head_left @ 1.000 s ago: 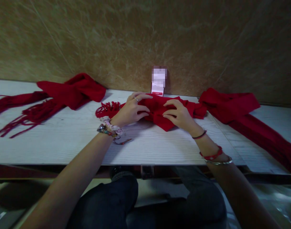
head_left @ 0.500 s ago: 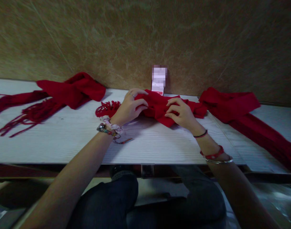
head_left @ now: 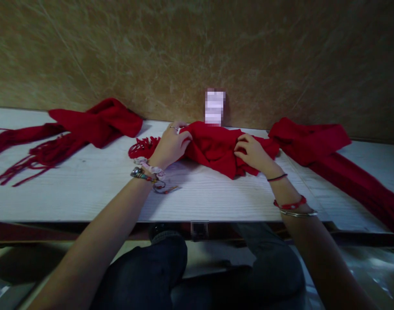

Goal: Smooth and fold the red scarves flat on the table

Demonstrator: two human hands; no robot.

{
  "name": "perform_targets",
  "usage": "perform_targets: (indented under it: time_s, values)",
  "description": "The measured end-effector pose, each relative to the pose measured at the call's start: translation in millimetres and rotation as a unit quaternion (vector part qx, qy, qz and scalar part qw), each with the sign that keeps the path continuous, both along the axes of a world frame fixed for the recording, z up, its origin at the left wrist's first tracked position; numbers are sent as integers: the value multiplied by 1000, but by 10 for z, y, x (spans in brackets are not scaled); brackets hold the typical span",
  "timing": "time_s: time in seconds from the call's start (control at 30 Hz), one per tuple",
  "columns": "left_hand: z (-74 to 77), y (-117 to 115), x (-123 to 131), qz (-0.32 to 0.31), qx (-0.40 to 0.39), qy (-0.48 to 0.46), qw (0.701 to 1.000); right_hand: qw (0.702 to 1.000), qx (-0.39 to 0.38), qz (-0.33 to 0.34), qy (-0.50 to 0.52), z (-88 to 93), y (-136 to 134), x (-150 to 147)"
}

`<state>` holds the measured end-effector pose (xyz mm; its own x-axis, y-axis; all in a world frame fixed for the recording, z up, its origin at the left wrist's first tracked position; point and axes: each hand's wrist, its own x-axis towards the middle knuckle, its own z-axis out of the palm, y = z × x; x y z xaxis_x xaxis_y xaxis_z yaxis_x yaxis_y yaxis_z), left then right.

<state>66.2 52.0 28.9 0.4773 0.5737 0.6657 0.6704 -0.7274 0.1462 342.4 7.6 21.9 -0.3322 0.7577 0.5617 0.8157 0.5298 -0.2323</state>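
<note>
A red scarf (head_left: 214, 146) lies bunched in the middle of the white table (head_left: 87, 189), its fringe (head_left: 141, 148) spread to the left. My left hand (head_left: 169, 146) grips the scarf's left side, fingers curled into the cloth. My right hand (head_left: 253, 153) pinches the cloth on the right side and holds it up a little off the table. Between the two hands the fabric hangs as a raised fold. The scarf runs on to the right into a long red band (head_left: 313, 137).
Another red scarf (head_left: 96, 122) with long fringe (head_left: 32, 155) lies at the far left of the table. A small white box (head_left: 215, 107) stands against the brown wall behind the scarf. My knees in dark trousers (head_left: 151, 275) show below the table's front edge.
Both hands went from pressing flat on the scarf to gripping it. They moved apart and lifted the cloth, which now hides the lower part of the white box.
</note>
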Motion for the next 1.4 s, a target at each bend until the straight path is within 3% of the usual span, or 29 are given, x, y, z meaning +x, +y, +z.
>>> perform_targets:
  time_s: [0.13, 0.27, 0.33, 0.43, 0.6, 0.87, 1.1, 1.17, 1.3, 1.4]
  values:
    - [58, -79, 15, -12, 3, -13, 1000, 999, 30, -13, 19, 28, -34, -34]
    - [125, -164, 26, -109, 5, 26, 994, 994, 91, 11, 58, 166, -140, -83]
    - [107, -175, 45, -153, -7, 82, 985, 995, 74, 51, 40, 191, -182, -130]
    - [45, -152, 78, -166, -21, 144, 975, 993, 32, 113, -15, 164, -198, -199]
    - [10, -110, 89, -164, 0, 130, 978, 990, 14, 139, -35, 120, -166, -241]
    - [26, -98, 83, -151, 28, 51, 987, 993, 59, 77, 72, 151, -161, -217]
    - [159, -129, 7, 2, 69, -148, 987, 960, 186, -92, 188, 236, -91, -1]
    - [112, -80, -5, 13, 35, -131, 991, 969, 160, -101, 161, 176, -42, 31]
    - [-94, 64, -6, -9, -57, 40, 998, 998, 20, -43, 41, -39, 59, 33]
    - [-135, 71, 0, -22, -70, 90, 993, 999, -24, -20, 12, -85, 61, 19]
